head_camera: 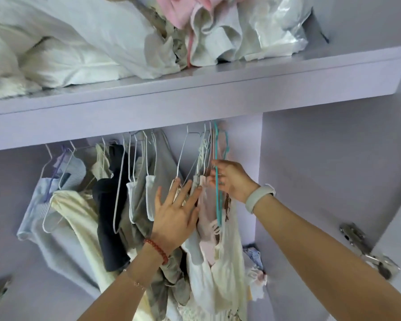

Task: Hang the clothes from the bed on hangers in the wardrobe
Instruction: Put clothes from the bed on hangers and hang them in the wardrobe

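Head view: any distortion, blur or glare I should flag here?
Head view: wide-angle bend tilts the shelf edge; soft, even daylight, no hard shadows; mild glare on the plastic bag; slight blur on the left hand and right hand; corners soft, the hinge smeared.

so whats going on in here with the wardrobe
A person is reaching into the wardrobe with both hands. The right hand, with a white wristband, grips a teal hanger at the right end of the row of hung clothes. The left hand, wearing a red bead bracelet, is spread open against the garments beside it, as if parting them. Many clothes already hang on white wire hangers, and bedding is piled on the shelf above.
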### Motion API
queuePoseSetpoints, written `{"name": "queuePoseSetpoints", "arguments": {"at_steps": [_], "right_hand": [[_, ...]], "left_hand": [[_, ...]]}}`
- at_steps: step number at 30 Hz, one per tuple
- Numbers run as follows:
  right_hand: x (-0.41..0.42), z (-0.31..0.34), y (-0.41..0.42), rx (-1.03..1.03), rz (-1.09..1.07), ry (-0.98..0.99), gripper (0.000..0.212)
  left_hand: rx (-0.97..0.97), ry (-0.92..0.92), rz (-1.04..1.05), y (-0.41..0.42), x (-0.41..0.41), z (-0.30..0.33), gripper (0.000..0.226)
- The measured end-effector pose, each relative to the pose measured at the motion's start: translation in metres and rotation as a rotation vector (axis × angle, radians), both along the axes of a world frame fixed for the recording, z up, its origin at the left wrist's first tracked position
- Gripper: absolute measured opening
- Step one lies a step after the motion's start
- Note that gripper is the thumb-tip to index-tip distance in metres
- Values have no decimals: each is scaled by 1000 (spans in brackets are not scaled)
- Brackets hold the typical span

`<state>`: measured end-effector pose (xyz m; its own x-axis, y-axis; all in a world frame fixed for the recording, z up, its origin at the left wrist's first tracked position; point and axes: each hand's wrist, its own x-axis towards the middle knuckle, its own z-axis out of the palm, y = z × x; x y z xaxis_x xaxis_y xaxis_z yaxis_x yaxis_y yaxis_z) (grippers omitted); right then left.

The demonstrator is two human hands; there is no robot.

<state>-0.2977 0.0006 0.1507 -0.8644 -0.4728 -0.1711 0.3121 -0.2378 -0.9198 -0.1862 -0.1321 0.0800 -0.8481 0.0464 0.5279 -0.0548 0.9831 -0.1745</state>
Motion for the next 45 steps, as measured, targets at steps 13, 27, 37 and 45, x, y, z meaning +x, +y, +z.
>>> {"name": "queuePoseSetpoints", "arguments": {"at_steps": [13,27,37,45], "right_hand": [[-29,-20,42,393,-530,641,29],[111,-88,184,828,-687,1018,49],[286,-80,294,1093,-1100,1088,66],[423,-49,371,1354,-1382,929,45]], "left_hand": [[50,55,46,7,-9,-9,44],[656,180,-476,72,16,-20,46],[1049,-361,-402,139,76,-93,80],[963,-818,-663,229,115,-117,82]]}}
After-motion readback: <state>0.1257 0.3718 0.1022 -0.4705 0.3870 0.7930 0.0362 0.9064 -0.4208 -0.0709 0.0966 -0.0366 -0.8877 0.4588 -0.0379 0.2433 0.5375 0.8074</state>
